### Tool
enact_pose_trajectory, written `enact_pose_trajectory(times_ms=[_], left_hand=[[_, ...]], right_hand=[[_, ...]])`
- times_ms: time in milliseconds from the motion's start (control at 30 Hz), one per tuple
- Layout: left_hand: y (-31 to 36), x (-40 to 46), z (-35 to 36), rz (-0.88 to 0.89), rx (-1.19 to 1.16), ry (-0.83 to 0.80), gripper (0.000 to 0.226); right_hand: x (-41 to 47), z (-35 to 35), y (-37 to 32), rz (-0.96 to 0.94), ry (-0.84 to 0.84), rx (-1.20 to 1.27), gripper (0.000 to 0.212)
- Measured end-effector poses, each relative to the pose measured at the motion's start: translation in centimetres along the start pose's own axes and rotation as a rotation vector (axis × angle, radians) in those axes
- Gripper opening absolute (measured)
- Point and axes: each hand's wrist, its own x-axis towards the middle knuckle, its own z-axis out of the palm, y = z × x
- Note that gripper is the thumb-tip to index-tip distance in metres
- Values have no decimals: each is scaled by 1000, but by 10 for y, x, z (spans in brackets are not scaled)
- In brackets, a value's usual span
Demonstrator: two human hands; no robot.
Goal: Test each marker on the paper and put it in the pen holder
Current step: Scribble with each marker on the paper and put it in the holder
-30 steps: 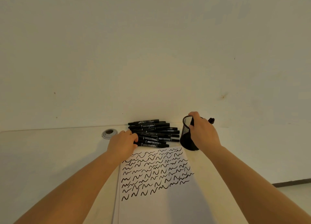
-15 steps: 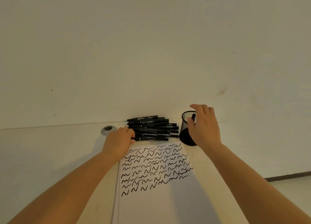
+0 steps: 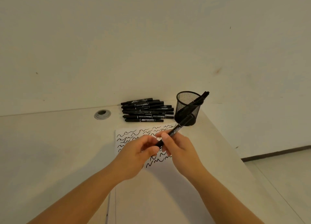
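Both hands are raised above the sheet of paper (image 3: 151, 198), which lies on the table (image 3: 50, 148) and is covered in its far part with rows of black wavy test lines (image 3: 134, 134). The right hand (image 3: 181, 149) holds a black marker (image 3: 178, 128) with its thumb and fingers curled round the lower part of the barrel, and the marker points up and away from the paper, toward the pen holder (image 3: 187, 108). The left hand (image 3: 139, 153) pinches the near end of the same marker between thumb and fingers; whether this end is a cap I cannot tell. The pen holder is a black mesh cup that stands upright just beyond the far right corner of the paper, near the table edge. Inside the holder at least one black marker (image 3: 202, 97) leans to the right, with its tip above the rim. Left of the pen holder, just beyond the far edge of the paper, a pile of black markers (image 3: 148, 110) lies flat on the table, all about parallel to this edge. Further left from the pile, a round grey cable grommet (image 3: 102, 114) is set in the table top. Behind the pen holder stands a plain pale wall (image 3: 151, 38).
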Motion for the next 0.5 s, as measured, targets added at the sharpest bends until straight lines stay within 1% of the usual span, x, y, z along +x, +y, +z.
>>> enact_pose_trajectory(times_ms=[67, 133, 267, 333, 400, 467, 500], left_hand=[[0, -7, 5, 21, 90, -36, 15], [2, -14, 10, 46, 172, -37, 18], [4, -22, 14, 66, 433, 72, 17], [7, -21, 16, 102, 565, 150, 21], [9, -17, 19, 145, 759, 219, 28], [13, -15, 25, 183, 924, 251, 31], [16, -15, 26, 212, 994, 249, 28]], right_hand=[[-6, 3, 4, 13, -6, -4, 24], [-10, 3, 7, 40, 5, -1, 27], [-14, 9, 12, 200, 101, 58, 30], [-12, 10, 15, 270, 179, 139, 29], [-12, 14, 18, 320, 236, 209, 29], [-11, 18, 20, 354, 284, 244, 30], [-10, 17, 20, 362, 317, 245, 31]])
